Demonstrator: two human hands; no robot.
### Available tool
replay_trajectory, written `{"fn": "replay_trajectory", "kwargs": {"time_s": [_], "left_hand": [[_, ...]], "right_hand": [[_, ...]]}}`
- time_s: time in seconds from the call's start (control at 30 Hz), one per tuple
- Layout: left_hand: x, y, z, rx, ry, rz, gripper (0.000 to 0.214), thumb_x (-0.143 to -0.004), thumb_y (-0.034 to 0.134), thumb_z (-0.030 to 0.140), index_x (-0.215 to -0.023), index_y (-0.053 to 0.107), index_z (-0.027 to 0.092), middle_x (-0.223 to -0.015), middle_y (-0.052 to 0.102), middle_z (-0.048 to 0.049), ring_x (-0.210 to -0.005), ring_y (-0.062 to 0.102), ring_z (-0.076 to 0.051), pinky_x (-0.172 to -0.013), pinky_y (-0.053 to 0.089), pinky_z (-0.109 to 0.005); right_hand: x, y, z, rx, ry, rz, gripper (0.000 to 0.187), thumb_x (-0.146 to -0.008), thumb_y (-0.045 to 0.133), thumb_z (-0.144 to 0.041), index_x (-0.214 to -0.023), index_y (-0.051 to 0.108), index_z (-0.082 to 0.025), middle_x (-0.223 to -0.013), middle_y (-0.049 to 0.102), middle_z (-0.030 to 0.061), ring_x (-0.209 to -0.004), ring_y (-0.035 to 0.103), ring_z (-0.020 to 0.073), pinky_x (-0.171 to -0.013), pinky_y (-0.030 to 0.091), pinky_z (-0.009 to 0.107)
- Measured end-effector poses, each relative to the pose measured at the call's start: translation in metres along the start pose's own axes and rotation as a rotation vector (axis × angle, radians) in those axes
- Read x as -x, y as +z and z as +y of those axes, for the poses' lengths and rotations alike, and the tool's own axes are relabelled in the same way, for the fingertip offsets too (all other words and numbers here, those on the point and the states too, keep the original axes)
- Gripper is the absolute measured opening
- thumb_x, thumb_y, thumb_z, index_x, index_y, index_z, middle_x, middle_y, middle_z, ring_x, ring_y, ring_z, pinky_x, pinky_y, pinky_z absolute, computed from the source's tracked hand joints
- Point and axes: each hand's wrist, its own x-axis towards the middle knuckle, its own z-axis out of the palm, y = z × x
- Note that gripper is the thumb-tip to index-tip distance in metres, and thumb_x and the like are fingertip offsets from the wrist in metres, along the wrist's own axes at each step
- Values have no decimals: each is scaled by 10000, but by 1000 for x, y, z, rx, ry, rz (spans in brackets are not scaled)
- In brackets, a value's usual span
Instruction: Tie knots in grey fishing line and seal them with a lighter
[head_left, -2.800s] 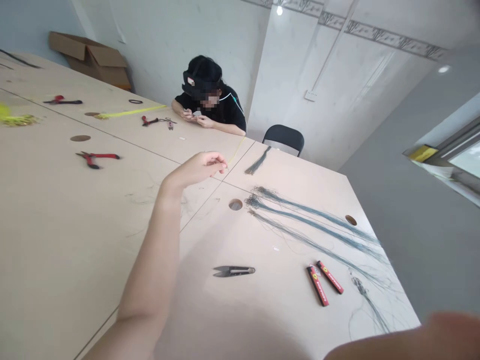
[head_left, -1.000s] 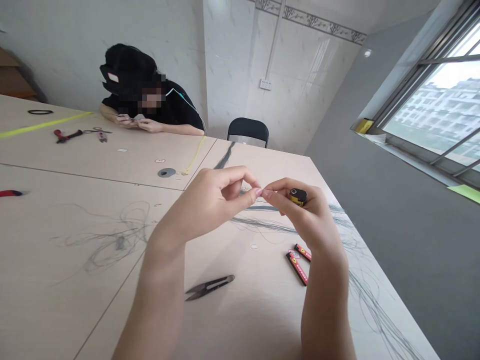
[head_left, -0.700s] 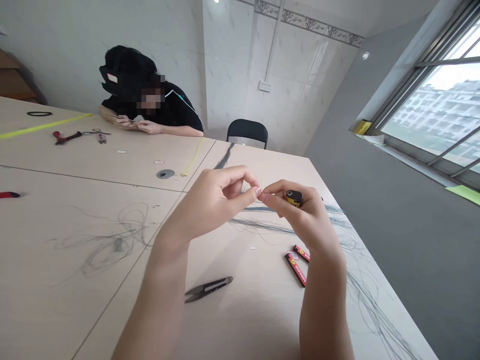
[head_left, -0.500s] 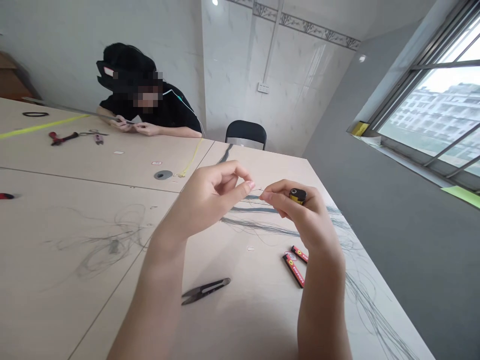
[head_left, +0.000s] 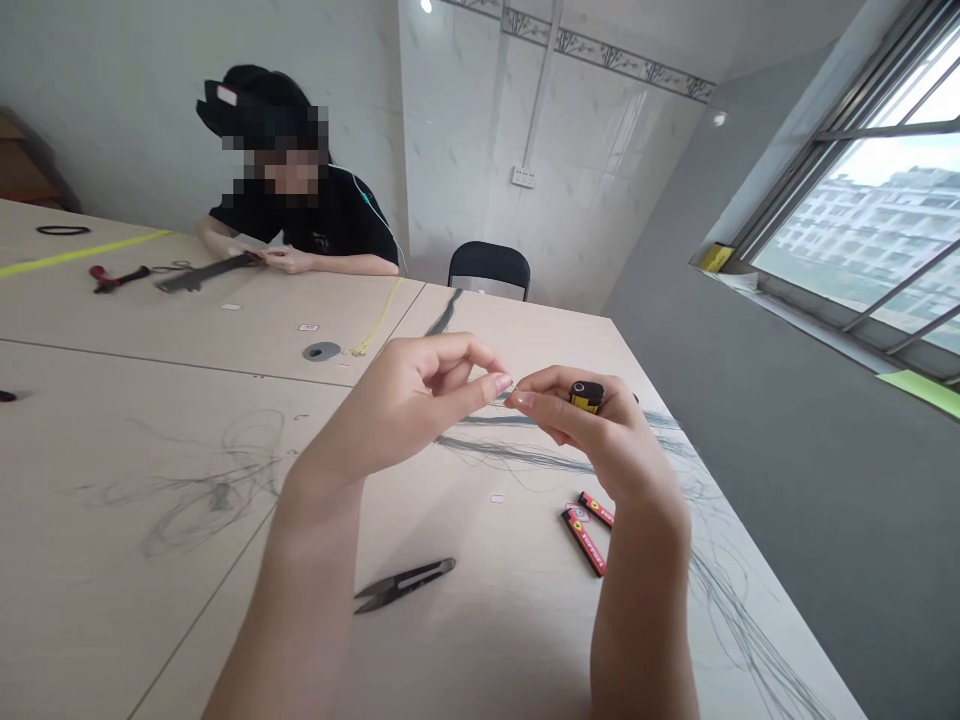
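My left hand (head_left: 427, 395) is closed in a pinch, with a thin thread (head_left: 514, 386) at its fingertips. My right hand (head_left: 600, 415) also pinches at the thread, thumb against forefinger, its tips almost touching the left ones. Tucked in the right hand is a yellow and black lighter (head_left: 586, 397), mostly hidden by the fingers, its black end towards me. Below and behind the hands, bundles of dark grey-green threads (head_left: 517, 455) lie across the table. Thread snips (head_left: 405, 585) lie between my forearms.
Two red printed sticks (head_left: 583, 542) lie beside my right wrist. Loose tangled threads (head_left: 217, 490) spread at left. A grey ring (head_left: 322, 351) and red-handled tool (head_left: 112, 278) lie farther back. Across the table (head_left: 465, 660), a person (head_left: 300, 220) holds a dark long tool (head_left: 206, 272). A black chair (head_left: 489, 265) stands behind.
My right hand has moved slightly left, and the fingertips of both hands have come closer together. The other person's head has risen, and a dark long tool now shows in their hands.
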Motion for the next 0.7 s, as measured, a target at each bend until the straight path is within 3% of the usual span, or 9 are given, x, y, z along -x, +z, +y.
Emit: {"fn": "replay_trajectory", "kwargs": {"time_s": [0.23,0.4,0.7], "left_hand": [[-1,1,0,-16,-20,-18,174,-888,646,381,-799,712,246,-530,311,67,-481,331,-76,-445,311,-185],[-2,0,2,68,-64,-14,141,-861,688,408,-863,724,272,-553,230,73,-483,291,-77,-435,285,-184],[0,-5,-1,15,-59,5,140,-811,751,409,-800,735,271,-545,212,75,-473,282,-71,-435,266,-196]], "right_hand": [[-1,2,-1,6,-9,54,143,-810,771,-340,-779,726,-208,-690,572,-7,-604,430,92,-502,313,232],[-7,3,6,-129,-25,152,140,-736,832,-349,-734,757,-232,-572,418,-47,-518,285,66,-467,236,233],[-11,4,10,-158,72,94,180,-696,864,-407,-731,781,-250,-566,435,-42,-526,259,71,-478,227,246]]}}
